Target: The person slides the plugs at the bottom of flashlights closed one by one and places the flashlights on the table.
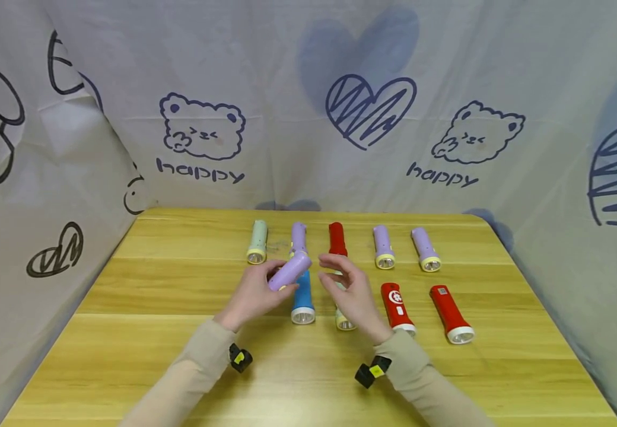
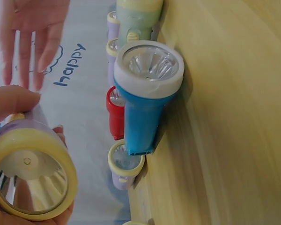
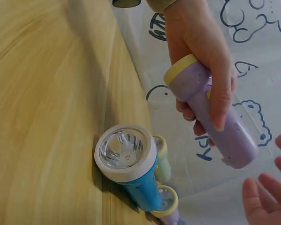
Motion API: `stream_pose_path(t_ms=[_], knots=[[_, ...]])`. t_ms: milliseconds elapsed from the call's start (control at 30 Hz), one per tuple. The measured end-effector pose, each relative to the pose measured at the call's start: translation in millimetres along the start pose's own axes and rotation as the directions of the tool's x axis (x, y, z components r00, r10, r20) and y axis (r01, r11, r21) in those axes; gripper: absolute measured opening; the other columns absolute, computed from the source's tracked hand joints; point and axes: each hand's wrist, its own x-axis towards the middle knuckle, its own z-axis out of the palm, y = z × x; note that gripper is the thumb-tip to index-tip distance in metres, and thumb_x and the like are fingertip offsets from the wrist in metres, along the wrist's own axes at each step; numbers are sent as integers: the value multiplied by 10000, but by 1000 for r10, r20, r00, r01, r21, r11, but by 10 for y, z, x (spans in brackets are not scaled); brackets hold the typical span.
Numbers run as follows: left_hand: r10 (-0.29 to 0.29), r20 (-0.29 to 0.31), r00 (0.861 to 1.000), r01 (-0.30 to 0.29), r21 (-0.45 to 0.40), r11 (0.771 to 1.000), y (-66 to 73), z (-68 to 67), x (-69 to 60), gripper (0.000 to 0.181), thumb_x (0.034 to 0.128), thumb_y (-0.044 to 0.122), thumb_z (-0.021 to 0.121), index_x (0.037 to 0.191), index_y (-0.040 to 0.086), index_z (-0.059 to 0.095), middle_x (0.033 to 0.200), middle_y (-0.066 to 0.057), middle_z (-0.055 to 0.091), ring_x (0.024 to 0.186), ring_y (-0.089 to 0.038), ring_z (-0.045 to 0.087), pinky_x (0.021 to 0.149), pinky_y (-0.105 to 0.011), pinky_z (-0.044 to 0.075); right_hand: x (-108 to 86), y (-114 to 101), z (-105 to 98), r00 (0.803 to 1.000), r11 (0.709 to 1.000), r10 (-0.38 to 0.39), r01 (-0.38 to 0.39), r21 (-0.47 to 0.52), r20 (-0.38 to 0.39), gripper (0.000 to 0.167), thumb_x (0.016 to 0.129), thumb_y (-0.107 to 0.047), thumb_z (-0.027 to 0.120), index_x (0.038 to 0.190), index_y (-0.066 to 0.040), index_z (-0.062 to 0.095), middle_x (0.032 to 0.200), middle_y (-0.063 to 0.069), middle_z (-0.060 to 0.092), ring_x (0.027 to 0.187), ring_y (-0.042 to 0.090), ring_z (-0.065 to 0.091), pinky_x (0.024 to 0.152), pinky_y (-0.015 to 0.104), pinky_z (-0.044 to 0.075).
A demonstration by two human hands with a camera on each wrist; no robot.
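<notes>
My left hand grips a purple flashlight with a yellow head, raised above the table. In the right wrist view the thumb lies along the purple body of that flashlight, its tail pointing toward the other hand. Just off the tail end, my right hand has its fingers spread, loosely bent and holding nothing. Below the held flashlight lies a blue flashlight with a white head. Under the right hand is a pale flashlight with a yellow rim, mostly hidden.
Along the back are a mint flashlight, a purple one, a red one and two more purple ones. Two red flashlights with white heads, one bearing a white emblem, lie at the right. White printed cloth walls the wooden table.
</notes>
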Motion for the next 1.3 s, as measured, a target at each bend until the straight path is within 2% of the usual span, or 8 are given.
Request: stream_pose_path(t_ms=[233, 333, 533, 667, 833, 967, 1200, 1300], knots=[[136, -25, 990, -136, 2, 991, -10, 88, -6, 369, 838, 196, 816, 1158, 41, 718, 1031, -115, 759, 821, -179, 655, 735, -289, 538, 6, -11, 70, 985, 983, -162, 156, -94, -55, 371, 935, -19, 686, 1300, -19, 625, 1312, 157, 639, 1224, 253, 614, 997, 438, 569], [204, -44, 978, -204, 8, 979, -28, 124, -3, 361, 840, 173, 810, 1164, 43, 719, 1022, -118, 762, 800, -170, 651, 714, -256, 528, 10, -17, 90, 973, 972, -218, 210, -104, -71, 368, 930, 2, 683, 1294, -17, 631, 1303, 162, 641, 1195, 280, 629, 994, 491, 555], [310, -93, 946, -307, 50, 951, -48, 177, -1, 398, 832, 153, 803, 1201, 38, 710, 1070, -127, 764, 846, -193, 688, 750, -302, 568, 23, -31, 121, 960, 961, -264, 255, -108, -89, 346, 925, 16, 682, 1270, -2, 649, 1287, 179, 651, 1164, 345, 654, 1022, 399, 553], [336, -116, 935, -331, 57, 942, -36, 192, -5, 414, 826, 150, 800, 1209, 23, 706, 1096, -144, 761, 874, -217, 707, 759, -340, 592, 26, -27, 130, 961, 961, -257, 244, -128, -101, 337, 913, 29, 691, 1248, 31, 661, 1275, 189, 666, 1147, 338, 666, 1024, 388, 552], [355, -137, 925, -349, 64, 935, -25, 203, -5, 425, 822, 146, 799, 1210, 2, 702, 1118, -165, 755, 900, -239, 722, 765, -371, 610, 24, -10, 140, 958, 959, -266, 251, -130, -109, 343, 894, 71, 689, 1235, 93, 654, 1266, 259, 659, 1145, 388, 663, 1009, 475, 538], [372, -150, 916, -365, 71, 928, -30, 216, -2, 427, 818, 138, 799, 1209, -4, 701, 1110, -170, 755, 901, -241, 728, 764, -374, 617, 22, -1, 134, 957, 957, -267, 250, -145, -110, 341, 911, 37, 689, 1251, 37, 669, 1270, 222, 670, 1150, 346, 673, 1025, 359, 551], [400, -177, 899, -394, 70, 916, -16, 249, 18, 401, 805, 118, 792, 1176, -8, 710, 1043, -162, 759, 850, -229, 722, 732, -339, 614, -16, -350, 150, 955, 955, -269, 247, -163, -123, 321, 893, 90, 678, 1211, 127, 650, 1218, 293, 671, 1113, 412, 670, 1009, 370, 560], [405, -184, 896, -399, 65, 914, -2, 260, 23, 390, 803, 114, 793, 1165, -8, 712, 1039, -165, 759, 847, -237, 725, 728, -340, 615, -16, -378, 153, 952, 953, -277, 254, -165, -132, 320, 886, 104, 679, 1203, 136, 648, 1201, 295, 680, 1096, 416, 674, 1007, 311, 560]])
